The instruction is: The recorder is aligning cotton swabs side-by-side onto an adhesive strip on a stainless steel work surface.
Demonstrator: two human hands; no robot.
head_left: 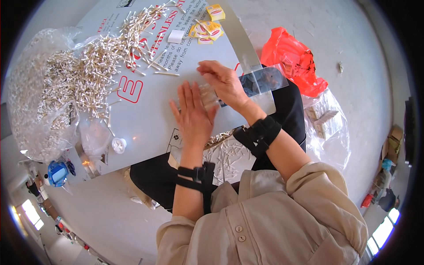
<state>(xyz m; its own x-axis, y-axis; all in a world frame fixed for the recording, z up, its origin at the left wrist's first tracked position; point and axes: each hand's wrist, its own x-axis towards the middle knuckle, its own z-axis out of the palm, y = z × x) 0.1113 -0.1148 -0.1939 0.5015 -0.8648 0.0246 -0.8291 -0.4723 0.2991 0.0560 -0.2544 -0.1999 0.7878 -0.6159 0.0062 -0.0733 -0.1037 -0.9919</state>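
Far left: clear plastic bag point(31, 92) full of cotton swabs; loose pile of cotton swabs point(95, 66) spilled from it across the grey sheet-metal table point(145, 123). Small white cap point(119, 144) near the table's front edge.

Centre: left hand point(193, 115) lay open, fingers together, palm down, against a small clear packet of swabs point(207, 96) at mid-table. Right hand point(223, 81) curled over the packet's far end, grip closed on it.

Judgement: the step would go best with the left palm kept flat to steady the packet and the swabs held parallel, so none skew or slip out.

Right: yellow packets point(207, 27) at the far edge; red plastic bag point(293, 57) and clear bag of boxes point(327, 121) on the floor.

Hard to make out: the packet's open end and swab count, covered by both hands.
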